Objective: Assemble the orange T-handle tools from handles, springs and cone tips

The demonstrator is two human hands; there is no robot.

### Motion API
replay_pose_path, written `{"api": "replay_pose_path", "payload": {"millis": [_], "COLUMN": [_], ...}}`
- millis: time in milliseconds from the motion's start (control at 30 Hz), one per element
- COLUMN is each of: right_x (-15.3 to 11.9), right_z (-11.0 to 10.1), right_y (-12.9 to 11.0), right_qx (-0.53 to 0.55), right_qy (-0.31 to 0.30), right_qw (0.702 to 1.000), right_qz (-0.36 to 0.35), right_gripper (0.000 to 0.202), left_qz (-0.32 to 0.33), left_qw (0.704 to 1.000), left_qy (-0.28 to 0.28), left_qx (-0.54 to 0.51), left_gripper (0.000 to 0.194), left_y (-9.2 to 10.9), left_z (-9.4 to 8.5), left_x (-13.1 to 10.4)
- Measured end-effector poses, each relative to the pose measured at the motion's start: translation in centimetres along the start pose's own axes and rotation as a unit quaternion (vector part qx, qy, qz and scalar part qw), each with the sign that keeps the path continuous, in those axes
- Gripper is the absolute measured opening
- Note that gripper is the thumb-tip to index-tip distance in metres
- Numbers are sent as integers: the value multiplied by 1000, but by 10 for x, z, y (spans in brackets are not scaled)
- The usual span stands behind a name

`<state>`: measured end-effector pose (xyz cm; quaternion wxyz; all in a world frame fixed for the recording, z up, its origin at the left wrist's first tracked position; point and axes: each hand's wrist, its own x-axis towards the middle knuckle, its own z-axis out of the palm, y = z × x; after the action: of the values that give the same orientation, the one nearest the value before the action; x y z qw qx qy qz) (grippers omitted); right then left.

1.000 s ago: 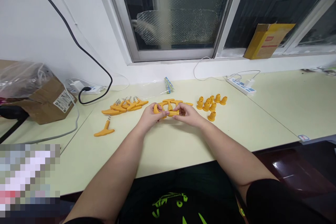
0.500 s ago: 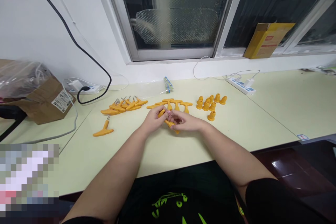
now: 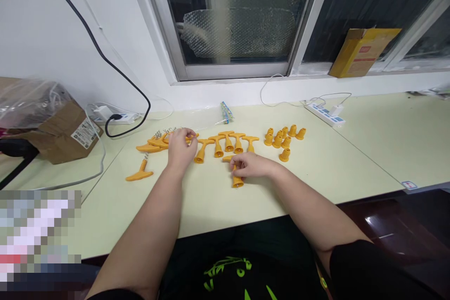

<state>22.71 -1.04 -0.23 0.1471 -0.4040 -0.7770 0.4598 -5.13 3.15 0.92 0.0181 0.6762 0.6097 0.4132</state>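
Observation:
My right hand (image 3: 248,165) is closed on a yellow T-handled piece (image 3: 237,182) whose flared end points toward me, low over the table. My left hand (image 3: 183,147) is over the right end of a pile of yellow T-handles with metal spirals (image 3: 151,146); its fingers are bent, and whether they grip a handle is hidden. Between and behind the hands lie several yellow T-handles with flared sleeves (image 3: 218,150). Several loose yellow sleeves (image 3: 277,140) stand to the right. One T-handle with a spiral (image 3: 139,176) lies apart at the left.
A cardboard box (image 3: 56,136) and a power strip (image 3: 123,118) are at the left, with a black cable hanging down. A clear plastic bag (image 3: 204,117) lies at the back. Another power strip (image 3: 324,115) is at the back right.
My hands were together around yellow pieces. My left hand has moved left to the spiral pile, while my right hand stays near the middle, with the flared piece now showing below it.

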Motion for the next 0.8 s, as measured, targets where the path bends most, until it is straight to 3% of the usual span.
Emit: {"api": "replay_pose_path", "payload": {"millis": [267, 467, 667, 800], "right_x": [4, -5, -10, -10], "right_z": [3, -6, -21, -34], "right_y": [-4, -4, -3, 4], "right_qx": [-66, -46, -49, -95], "right_qy": [93, 72, 126, 221], "right_qw": [993, 995, 985, 966], "right_qz": [-12, -54, -108, -90], "right_gripper": [31, 58, 42, 24], "left_qz": [-93, -141, -163, -196], "left_qw": [990, 977, 961, 946], "left_qy": [-38, -96, -118, -129], "left_qx": [98, 126, 189, 222], "left_gripper": [27, 38, 49, 47], "left_y": [-37, -48, -43, -43], "left_z": [1, 12, 22, 25], "left_x": [7, 13, 15, 15]}}
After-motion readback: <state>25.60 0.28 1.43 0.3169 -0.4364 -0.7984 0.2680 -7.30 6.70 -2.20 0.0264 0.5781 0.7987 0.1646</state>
